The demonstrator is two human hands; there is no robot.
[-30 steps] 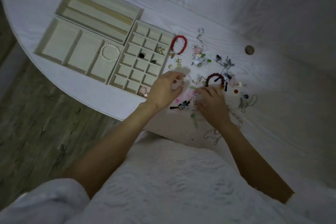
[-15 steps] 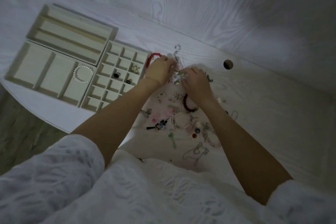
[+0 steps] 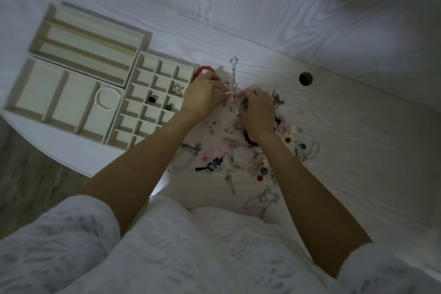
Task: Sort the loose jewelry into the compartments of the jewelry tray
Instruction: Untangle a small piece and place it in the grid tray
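White wood-grain desk (image 3: 358, 150), rounded at the near-left edge, with a round cable hole (image 3: 305, 78) near the back. On its left part, three cream jewelry trays set together: one with long slots (image 3: 88, 40) at the back, one with wide compartments (image 3: 35, 88) in front, holding a pearl bracelet (image 3: 106, 98) in its right compartment, and a small-cell grid tray (image 3: 148, 107) just beside, with gold earrings (image 3: 178, 89) and two dark pieces (image 3: 152, 99) in separate cells. Right of the grid tray, a scatter of loose jewelry (image 3: 238, 160): chains, bangle, pins, beads. Above that, left hand (image 3: 202, 95) and right hand (image 3: 256, 110) close together, fingers curled, each grip pinching a small pale pink piece (image 3: 232, 96) between them; exact hold blurred. Red bead bracelet (image 3: 202, 70) partly hidden behind the left hand. Silver chain (image 3: 234, 71) stretched away beyond the fingertips.
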